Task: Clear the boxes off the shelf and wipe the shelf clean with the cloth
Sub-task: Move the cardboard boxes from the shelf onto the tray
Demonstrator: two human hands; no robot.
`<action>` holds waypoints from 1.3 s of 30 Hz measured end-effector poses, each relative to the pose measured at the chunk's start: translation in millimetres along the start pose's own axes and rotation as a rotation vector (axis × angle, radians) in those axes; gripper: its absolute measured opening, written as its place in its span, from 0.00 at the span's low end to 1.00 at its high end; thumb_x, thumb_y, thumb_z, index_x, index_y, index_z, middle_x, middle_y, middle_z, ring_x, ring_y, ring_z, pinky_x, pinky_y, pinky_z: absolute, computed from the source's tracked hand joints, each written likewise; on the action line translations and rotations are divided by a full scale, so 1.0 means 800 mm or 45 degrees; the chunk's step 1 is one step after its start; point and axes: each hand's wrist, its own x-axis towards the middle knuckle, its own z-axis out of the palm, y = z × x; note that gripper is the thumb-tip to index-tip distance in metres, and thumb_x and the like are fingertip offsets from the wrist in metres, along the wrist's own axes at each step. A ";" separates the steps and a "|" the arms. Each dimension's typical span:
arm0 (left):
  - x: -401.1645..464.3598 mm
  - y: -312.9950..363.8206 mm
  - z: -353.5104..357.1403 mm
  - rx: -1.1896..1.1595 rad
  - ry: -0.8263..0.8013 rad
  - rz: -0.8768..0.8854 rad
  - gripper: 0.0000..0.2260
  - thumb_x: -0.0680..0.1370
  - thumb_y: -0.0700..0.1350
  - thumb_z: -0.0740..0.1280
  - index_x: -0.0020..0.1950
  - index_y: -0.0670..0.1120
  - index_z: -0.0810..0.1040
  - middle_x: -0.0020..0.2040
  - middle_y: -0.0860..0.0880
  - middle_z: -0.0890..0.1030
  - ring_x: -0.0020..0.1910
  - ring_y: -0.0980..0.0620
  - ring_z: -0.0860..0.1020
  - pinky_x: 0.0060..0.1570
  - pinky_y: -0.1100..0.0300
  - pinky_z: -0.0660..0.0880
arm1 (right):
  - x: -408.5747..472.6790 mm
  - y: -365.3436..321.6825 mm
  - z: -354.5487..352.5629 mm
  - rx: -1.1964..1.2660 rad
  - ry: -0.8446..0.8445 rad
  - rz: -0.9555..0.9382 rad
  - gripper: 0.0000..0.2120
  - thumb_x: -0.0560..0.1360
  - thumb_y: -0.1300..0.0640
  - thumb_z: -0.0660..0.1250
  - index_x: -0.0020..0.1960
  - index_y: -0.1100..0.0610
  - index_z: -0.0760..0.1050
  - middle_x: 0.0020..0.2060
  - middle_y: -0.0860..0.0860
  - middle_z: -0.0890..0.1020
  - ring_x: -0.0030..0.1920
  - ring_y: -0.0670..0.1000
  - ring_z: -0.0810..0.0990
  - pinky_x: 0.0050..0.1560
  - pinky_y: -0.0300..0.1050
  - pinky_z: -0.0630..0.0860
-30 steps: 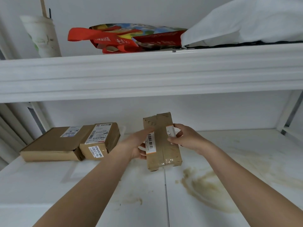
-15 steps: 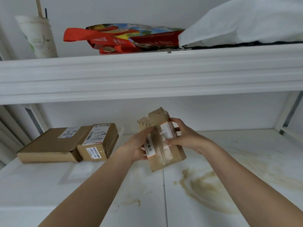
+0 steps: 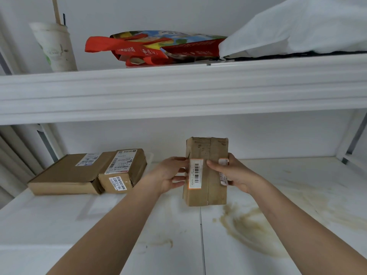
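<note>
A tall brown cardboard box [image 3: 206, 147] with barcode labels is held upright above the middle of the white lower shelf [image 3: 178, 225]. My left hand [image 3: 170, 174] grips its left side. My right hand [image 3: 231, 172] grips its right side, thumb across the front. Two more cardboard boxes lie at the shelf's back left: a flat wide box [image 3: 67, 173] and a smaller labelled box [image 3: 123, 169] touching it. Brown stains [image 3: 248, 225] smear the shelf to the right of the middle. No cloth is in view.
The upper shelf [image 3: 178, 90] overhangs close above, carrying a white paper cup [image 3: 54, 46], a red printed bag [image 3: 151, 48] and a white bag [image 3: 297, 26]. A metal upright [image 3: 355, 135] stands at the right; curtain folds [image 3: 14, 155] at the left.
The box was tilted half a second ago and now stands straight upright between both hands, slightly higher. The two boxes at the left have not moved.
</note>
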 end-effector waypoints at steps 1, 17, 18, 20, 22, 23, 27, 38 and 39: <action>0.001 0.000 -0.001 0.003 0.000 0.007 0.16 0.77 0.46 0.68 0.64 0.46 0.74 0.52 0.45 0.78 0.46 0.48 0.78 0.43 0.57 0.76 | -0.001 0.000 -0.001 0.006 -0.012 -0.013 0.26 0.70 0.46 0.75 0.64 0.49 0.70 0.53 0.45 0.83 0.52 0.45 0.82 0.42 0.42 0.77; -0.004 -0.013 -0.002 -0.043 -0.039 -0.016 0.18 0.74 0.54 0.70 0.58 0.43 0.79 0.50 0.47 0.81 0.51 0.47 0.79 0.50 0.52 0.76 | -0.011 0.007 0.000 0.027 -0.054 0.081 0.26 0.70 0.38 0.71 0.62 0.50 0.75 0.52 0.49 0.83 0.51 0.51 0.82 0.54 0.50 0.80; -0.005 -0.014 -0.002 -0.051 -0.037 -0.007 0.19 0.74 0.53 0.71 0.59 0.43 0.79 0.51 0.47 0.81 0.51 0.47 0.78 0.48 0.53 0.76 | -0.011 0.007 0.000 0.023 -0.021 0.100 0.27 0.70 0.38 0.71 0.63 0.51 0.74 0.51 0.51 0.81 0.49 0.51 0.80 0.54 0.51 0.80; -0.008 -0.014 -0.001 -0.075 -0.039 0.003 0.19 0.74 0.51 0.72 0.60 0.43 0.78 0.50 0.48 0.80 0.49 0.48 0.79 0.44 0.56 0.76 | -0.013 0.005 0.002 0.009 0.019 0.127 0.30 0.72 0.39 0.70 0.68 0.53 0.69 0.49 0.55 0.79 0.47 0.53 0.78 0.51 0.51 0.81; -0.011 -0.014 0.001 -0.080 -0.034 0.008 0.19 0.73 0.51 0.73 0.59 0.43 0.78 0.51 0.48 0.81 0.47 0.48 0.79 0.41 0.57 0.76 | -0.016 0.001 0.005 0.000 0.058 0.146 0.34 0.75 0.41 0.68 0.75 0.51 0.59 0.53 0.56 0.78 0.49 0.54 0.78 0.52 0.52 0.79; -0.012 -0.014 0.002 -0.077 -0.028 0.012 0.20 0.72 0.51 0.73 0.59 0.42 0.78 0.51 0.47 0.81 0.47 0.48 0.79 0.41 0.58 0.76 | -0.017 0.000 0.006 -0.003 0.065 0.147 0.37 0.75 0.41 0.68 0.77 0.48 0.55 0.54 0.55 0.77 0.50 0.53 0.77 0.54 0.53 0.78; -0.012 -0.014 0.006 -0.055 -0.013 0.032 0.21 0.70 0.52 0.75 0.58 0.43 0.79 0.53 0.47 0.81 0.48 0.49 0.80 0.43 0.58 0.77 | -0.020 -0.001 0.005 -0.044 0.044 0.155 0.43 0.66 0.31 0.70 0.74 0.43 0.56 0.59 0.51 0.77 0.58 0.52 0.77 0.56 0.55 0.79; -0.009 -0.011 0.015 0.021 -0.062 0.040 0.15 0.73 0.51 0.73 0.54 0.43 0.79 0.48 0.47 0.82 0.46 0.48 0.78 0.55 0.56 0.75 | -0.032 -0.005 0.003 -0.133 -0.028 0.170 0.43 0.65 0.30 0.70 0.73 0.46 0.60 0.56 0.47 0.78 0.53 0.48 0.79 0.42 0.49 0.80; -0.010 -0.011 0.014 0.011 -0.062 0.032 0.14 0.74 0.50 0.72 0.53 0.44 0.79 0.47 0.48 0.81 0.46 0.48 0.78 0.53 0.56 0.75 | -0.032 -0.004 0.004 -0.123 -0.025 0.175 0.43 0.65 0.30 0.70 0.73 0.46 0.61 0.57 0.48 0.78 0.53 0.49 0.79 0.42 0.49 0.80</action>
